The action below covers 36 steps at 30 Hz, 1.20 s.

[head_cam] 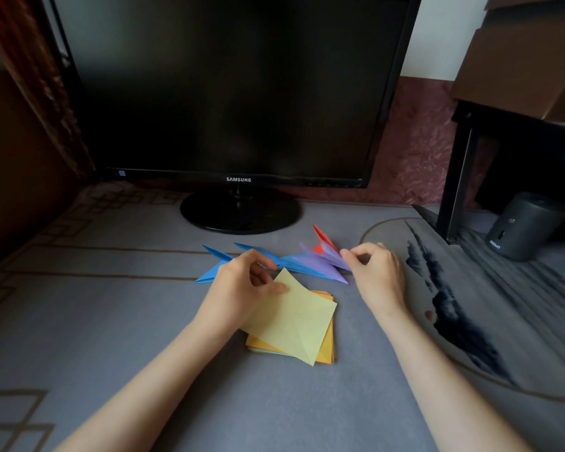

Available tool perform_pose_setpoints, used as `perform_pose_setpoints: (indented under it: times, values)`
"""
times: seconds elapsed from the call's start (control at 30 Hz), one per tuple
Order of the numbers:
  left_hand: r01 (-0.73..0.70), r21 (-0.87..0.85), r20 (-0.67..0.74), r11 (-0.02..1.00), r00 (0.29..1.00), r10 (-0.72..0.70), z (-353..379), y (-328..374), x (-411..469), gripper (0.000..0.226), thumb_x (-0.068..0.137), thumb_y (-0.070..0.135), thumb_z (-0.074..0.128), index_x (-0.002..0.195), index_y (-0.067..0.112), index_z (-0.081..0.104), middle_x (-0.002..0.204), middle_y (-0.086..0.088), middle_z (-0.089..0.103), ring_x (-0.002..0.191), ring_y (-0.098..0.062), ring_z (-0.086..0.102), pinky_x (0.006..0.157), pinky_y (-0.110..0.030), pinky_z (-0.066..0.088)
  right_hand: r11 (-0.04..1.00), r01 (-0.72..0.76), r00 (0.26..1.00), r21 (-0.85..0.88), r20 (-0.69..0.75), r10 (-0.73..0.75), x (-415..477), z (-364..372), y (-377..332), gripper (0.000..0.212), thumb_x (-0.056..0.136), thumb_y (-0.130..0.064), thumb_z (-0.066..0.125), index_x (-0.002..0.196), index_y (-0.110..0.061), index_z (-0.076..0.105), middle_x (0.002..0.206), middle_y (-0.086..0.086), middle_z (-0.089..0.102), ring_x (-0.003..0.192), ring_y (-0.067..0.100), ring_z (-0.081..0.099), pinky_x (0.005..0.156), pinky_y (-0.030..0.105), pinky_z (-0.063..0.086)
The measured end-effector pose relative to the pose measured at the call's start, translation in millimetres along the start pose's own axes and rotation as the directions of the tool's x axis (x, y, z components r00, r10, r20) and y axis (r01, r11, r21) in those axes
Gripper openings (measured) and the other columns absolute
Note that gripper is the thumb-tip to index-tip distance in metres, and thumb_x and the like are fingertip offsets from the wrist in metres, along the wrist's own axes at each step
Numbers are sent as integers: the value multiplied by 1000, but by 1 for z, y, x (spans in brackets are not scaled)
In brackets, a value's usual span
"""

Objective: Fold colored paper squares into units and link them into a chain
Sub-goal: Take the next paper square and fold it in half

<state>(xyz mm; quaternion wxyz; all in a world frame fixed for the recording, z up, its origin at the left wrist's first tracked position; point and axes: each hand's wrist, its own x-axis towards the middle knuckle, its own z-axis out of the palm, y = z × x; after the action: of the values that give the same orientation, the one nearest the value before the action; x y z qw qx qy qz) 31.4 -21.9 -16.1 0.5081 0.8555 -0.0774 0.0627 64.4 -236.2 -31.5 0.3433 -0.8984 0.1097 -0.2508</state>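
Yellow square (294, 318) in left hand (242, 285) (purple unit (327, 263) in right hand (377, 272))

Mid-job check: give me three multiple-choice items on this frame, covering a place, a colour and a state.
1. The folded chain lies: A) between monitor stand and paper stack; B) on top of the stack; C) behind the stand.
2. The left hand holds a sheet that is: A) blue; B) yellow; C) red.
3. The right hand is: A) resting flat on the stack; B) pinching the purple unit; C) holding the sheet.
Answers: 1 A, the chain sits beyond the stack, before the stand; 2 B, it shows pale yellow; 3 B, it grips the unit's end.
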Motion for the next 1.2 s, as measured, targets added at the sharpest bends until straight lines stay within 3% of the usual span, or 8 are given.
perform_pose_setpoints:
  times: [0.33,0.47,0.57,0.7,0.83,1.0,1.1,1.2]
  values:
    - [-60,-150,-16,987,998,58,-3,5,1,19,76,22,78,65,28,63,63,11,59,57,4,49,57,-9,36,898,264,943,353,-288,-164,-13,-22,-24,14,89,-26,57,81,-16,62,80,-8,55,81,17,50,71,24,36]
    - [-53,-234,-37,971,998,45,-3,6,2,18,77,24,77,66,27,63,69,9,59,63,-3,51,58,-15,36,816,180,973,550,19,-228,-26,-26,-42,15,85,-29,58,83,-16,66,83,1,64,67,4,51,65,15,38]
    - [-53,-275,-44,960,998,42,-5,9,2,14,79,23,75,69,25,66,69,10,60,62,-2,52,59,-17,37,825,153,893,544,281,-351,-33,-23,-49,13,77,-20,74,88,-16,69,81,1,63,56,-1,44,57,7,34]
    - [-66,-317,-66,946,997,48,-7,10,1,7,81,25,72,75,22,70,74,12,68,69,2,58,65,-15,42,833,78,859,548,387,-336,-35,-16,-49,18,74,-5,77,82,-17,67,70,-5,60,55,-4,47,57,7,36]
    - [11,-301,9,954,1000,-8,-8,8,1,14,75,27,78,86,25,69,84,5,71,77,-6,66,69,-25,50,789,43,894,612,329,-304,-32,-13,-47,20,75,-2,75,77,-20,66,65,-13,63,64,0,54,63,10,40]
    - [42,-285,41,958,999,-31,-8,7,1,13,75,20,79,83,19,69,76,4,70,71,-7,65,63,-22,48,789,68,893,611,316,-322,-31,-17,-46,24,83,-17,71,103,-27,63,85,-5,68,79,6,59,69,17,40]
    - [76,-376,29,923,997,-70,-12,5,3,13,75,18,78,85,17,70,76,4,71,70,-7,65,60,-18,48,804,177,813,567,376,-444,-29,-23,-45,42,75,-39,73,115,-37,58,122,-16,57,115,6,51,95,24,40]
    - [118,-452,31,884,993,-117,-15,4,5,14,76,17,77,89,17,70,77,5,73,71,-7,67,59,-17,49,840,242,689,486,524,-501,-32,-24,-44,63,62,-33,86,116,-47,57,141,-25,29,133,0,28,110,30,29]
